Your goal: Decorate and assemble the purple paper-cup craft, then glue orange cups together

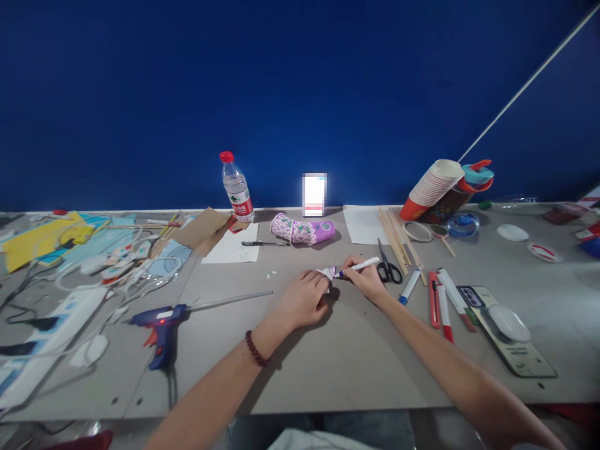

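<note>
My left hand [304, 298] rests on the grey table [328, 362] with its fingers closed on a small white paper piece [327, 272] with purple marks. My right hand [365, 279] grips a white marker [360, 266] like a pen, with the tip touching that paper piece. A red bead bracelet [255, 349] sits on my left wrist. Just behind the hands lies a purple patterned paper cup [302, 229] on its side.
Black scissors [388, 267], wooden sticks [398, 244], markers and a red cutter [434, 299] lie right of my hands, then a phone [504, 337]. A blue glue gun [159, 322], a power strip and cables lie left. A water bottle [237, 187], cup stack [434, 187] stand behind.
</note>
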Motion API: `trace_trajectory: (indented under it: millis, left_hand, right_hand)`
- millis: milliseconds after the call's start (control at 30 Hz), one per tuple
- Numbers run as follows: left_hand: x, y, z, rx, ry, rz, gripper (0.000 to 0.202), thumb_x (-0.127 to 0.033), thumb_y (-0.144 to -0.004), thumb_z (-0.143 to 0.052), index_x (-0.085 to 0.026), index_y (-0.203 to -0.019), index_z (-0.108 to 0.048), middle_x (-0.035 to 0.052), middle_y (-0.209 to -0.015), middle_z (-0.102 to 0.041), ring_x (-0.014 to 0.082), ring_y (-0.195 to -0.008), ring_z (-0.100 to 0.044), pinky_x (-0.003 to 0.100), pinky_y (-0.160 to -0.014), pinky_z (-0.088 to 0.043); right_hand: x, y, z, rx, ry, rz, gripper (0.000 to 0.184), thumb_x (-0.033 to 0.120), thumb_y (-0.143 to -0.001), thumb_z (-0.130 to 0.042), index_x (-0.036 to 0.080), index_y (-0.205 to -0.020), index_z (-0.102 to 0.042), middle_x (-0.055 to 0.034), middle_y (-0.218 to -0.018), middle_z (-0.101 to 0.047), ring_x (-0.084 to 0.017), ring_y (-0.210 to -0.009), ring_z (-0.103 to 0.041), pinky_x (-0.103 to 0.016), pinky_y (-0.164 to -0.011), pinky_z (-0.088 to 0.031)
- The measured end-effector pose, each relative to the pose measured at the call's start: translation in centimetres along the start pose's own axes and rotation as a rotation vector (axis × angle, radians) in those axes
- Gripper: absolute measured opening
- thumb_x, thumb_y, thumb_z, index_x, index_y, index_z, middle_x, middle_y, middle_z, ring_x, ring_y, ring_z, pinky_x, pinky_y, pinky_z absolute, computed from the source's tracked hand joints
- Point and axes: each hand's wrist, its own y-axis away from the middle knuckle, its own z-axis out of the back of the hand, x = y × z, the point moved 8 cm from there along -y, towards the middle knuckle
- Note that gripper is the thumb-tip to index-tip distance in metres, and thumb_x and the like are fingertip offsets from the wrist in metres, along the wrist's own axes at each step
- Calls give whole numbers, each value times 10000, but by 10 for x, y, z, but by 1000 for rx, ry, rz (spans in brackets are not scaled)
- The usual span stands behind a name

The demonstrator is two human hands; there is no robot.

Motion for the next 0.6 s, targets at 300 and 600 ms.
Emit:
trace_trajectory:
  millis: [300,600]
  left_hand:
    - [0,1,-1,-3,-1,-5,337,-135,-714,-538,-188,-1041,-472,124,-1130,-617,275,-1106,-553,438,-986,-419]
    - [-1,0,-3,-8,1,-2,294,-125,-709,-527,-167,-996,-479,141,-1161,-610,273,-1115,-563,410,-1021,-411]
  right_hand:
    - [-16,0,6,-66,-157,-107,136,310,-651,-607,182,-616,-577,17,-507,-546,-128,-486,-486,-239,-460,-392]
    - [0,-1,1,-44,41,34,135,311,-711,-610,179,-685,-626,-15,-629,-625,-153,-587,-543,-265,-552,-435]
